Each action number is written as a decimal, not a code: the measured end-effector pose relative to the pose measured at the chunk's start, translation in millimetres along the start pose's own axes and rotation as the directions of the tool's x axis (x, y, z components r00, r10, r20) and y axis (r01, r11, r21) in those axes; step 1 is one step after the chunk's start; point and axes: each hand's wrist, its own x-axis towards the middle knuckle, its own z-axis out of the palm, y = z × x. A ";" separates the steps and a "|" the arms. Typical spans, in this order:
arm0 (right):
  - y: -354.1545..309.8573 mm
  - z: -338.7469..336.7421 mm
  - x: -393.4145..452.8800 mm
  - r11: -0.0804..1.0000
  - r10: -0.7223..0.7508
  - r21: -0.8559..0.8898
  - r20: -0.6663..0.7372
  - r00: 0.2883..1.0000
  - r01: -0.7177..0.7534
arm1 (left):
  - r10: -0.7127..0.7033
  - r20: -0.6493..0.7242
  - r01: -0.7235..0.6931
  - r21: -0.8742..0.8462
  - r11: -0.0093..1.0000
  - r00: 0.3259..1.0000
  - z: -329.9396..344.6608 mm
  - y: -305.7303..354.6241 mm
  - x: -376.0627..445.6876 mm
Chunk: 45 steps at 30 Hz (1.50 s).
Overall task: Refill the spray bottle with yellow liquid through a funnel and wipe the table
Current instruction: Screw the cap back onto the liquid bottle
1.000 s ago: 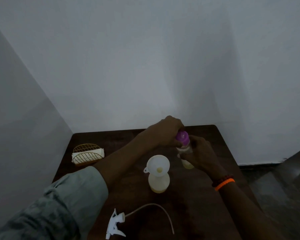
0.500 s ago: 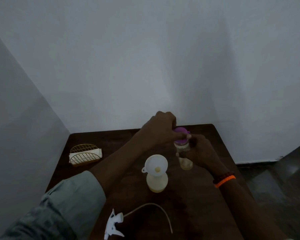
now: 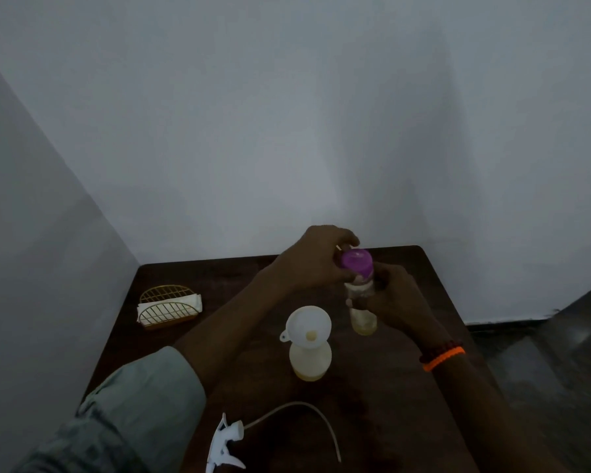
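A clear bottle [image 3: 363, 315] with a little yellow liquid at its bottom is held just above the dark wooden table [image 3: 372, 404]. My right hand [image 3: 394, 298] grips its body from the right. My left hand [image 3: 316, 259] has its fingers curled round the purple cap [image 3: 356, 262] on top. In front of them stands the spray bottle [image 3: 310, 361], holding yellow liquid, with a white funnel [image 3: 307, 324] in its neck. The white spray head [image 3: 224, 445] with its long curved tube lies near the table's front edge.
A gold wire holder with white napkins [image 3: 169, 308] sits at the table's back left. Walls close in behind and to the left of the table. The floor drops away to the right.
Both hands have lifted the capped bottle a little and tilted it. My left hand has shifted on the purple cap, so more of the cap's top shows.
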 end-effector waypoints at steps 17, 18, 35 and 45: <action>-7.9 -3.5 -4.7 0.996 -0.080 0.033 0.072 0.994 0.077 | 0.156 0.013 -0.153 -0.125 0.980 0.988 -3.7 -8.8 -4.4; -8.8 -5.0 -4.4 0.996 -0.088 0.035 0.078 0.993 0.085 | 0.171 0.013 -0.168 -0.116 0.979 0.985 -6.1 -7.5 -3.4; -68.9 -17.4 62.7 0.962 -0.257 -0.048 0.173 0.951 0.269 | 0.117 -0.046 -0.120 -0.072 0.990 0.992 -80.9 -26.3 6.3; -111.4 89.1 180.6 0.955 -0.285 -0.027 0.187 0.940 0.295 | -0.077 -0.140 0.100 0.165 0.981 0.987 -132.3 -140.4 -10.5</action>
